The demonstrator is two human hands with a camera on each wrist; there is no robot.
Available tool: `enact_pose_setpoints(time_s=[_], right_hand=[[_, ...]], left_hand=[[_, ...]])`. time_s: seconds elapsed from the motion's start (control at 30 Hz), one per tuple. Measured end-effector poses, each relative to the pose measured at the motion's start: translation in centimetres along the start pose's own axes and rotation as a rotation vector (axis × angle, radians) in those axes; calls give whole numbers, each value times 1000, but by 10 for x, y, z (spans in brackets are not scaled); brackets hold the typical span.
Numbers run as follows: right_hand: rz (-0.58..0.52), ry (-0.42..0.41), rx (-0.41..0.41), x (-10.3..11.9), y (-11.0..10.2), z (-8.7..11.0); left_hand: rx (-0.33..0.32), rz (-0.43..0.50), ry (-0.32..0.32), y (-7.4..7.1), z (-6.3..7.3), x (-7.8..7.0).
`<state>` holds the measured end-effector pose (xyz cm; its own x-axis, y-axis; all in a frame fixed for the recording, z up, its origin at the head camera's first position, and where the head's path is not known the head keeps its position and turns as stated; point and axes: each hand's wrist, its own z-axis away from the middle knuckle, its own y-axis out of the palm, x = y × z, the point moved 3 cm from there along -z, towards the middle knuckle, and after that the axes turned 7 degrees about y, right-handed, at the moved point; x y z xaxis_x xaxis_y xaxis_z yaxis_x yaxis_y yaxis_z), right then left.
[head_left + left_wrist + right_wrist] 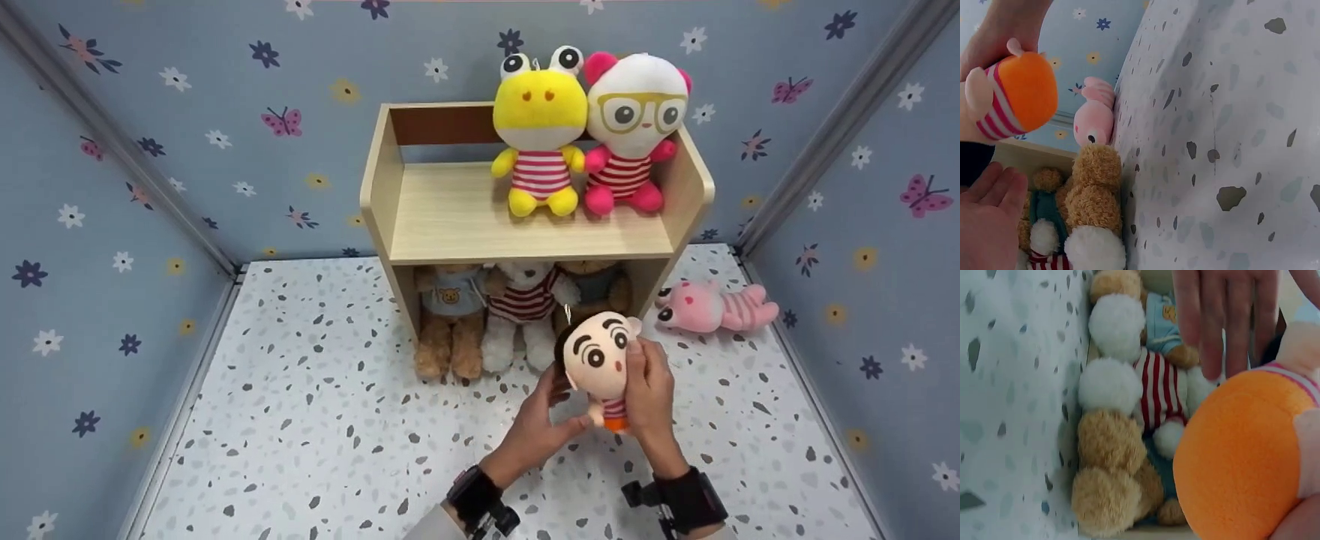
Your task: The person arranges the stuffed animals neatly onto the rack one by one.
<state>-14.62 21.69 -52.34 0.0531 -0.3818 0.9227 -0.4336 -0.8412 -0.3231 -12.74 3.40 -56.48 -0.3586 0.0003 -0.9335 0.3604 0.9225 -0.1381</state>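
A plush doll (600, 364) with black hair, thick eyebrows, a striped top and orange bottom is held up in front of a wooden shelf unit (525, 232). My right hand (651, 390) grips it from the right, thumb against the side of its face. On the doll's other side is my left hand (541, 429), its fingers fairly straight; contact with the doll is unclear. The left wrist view shows that hand (994, 211) with its fingers extended beside the doll's striped body (1022, 95). In the right wrist view the orange bottom (1241, 450) looms close.
A yellow frog plush (540, 112) and a pink-and-white panda plush (637, 112) sit on the upper shelf. Below sit a brown bear in blue (454, 300), a white bear in stripes (521, 300) and another brown bear (600, 289). A pink plush (712, 307) lies on the floor at right.
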Motion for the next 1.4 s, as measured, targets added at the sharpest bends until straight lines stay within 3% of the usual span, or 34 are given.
enact_pose_setpoints(time_s=[0.17,0.37,0.63,0.7,0.93,1.07,1.2,1.4], right_hand=[[-74,-16,34,10,14,11],[-119,-58,137,19,25,19],[-136,-157,189,43,24,21],[-120,-209,173,51,22,19],[-56,-504,70,71,12,-16],[83,-648,-5,105,9,-41],[310,-763,-25,137,16,-68],[621,-873,-58,158,42,-109]], left_hand=[[-103,39,26,1,-6,-8],[-246,3,-6,-8,-11,-14],[-343,97,0,-28,-13,-20],[-360,101,-9,-34,-12,-21],[-407,-68,-59,-58,-9,-24],[-422,-105,-69,-68,-9,-26],[-443,-116,-52,-74,-8,-26],[-466,-119,33,-78,-9,-27]])
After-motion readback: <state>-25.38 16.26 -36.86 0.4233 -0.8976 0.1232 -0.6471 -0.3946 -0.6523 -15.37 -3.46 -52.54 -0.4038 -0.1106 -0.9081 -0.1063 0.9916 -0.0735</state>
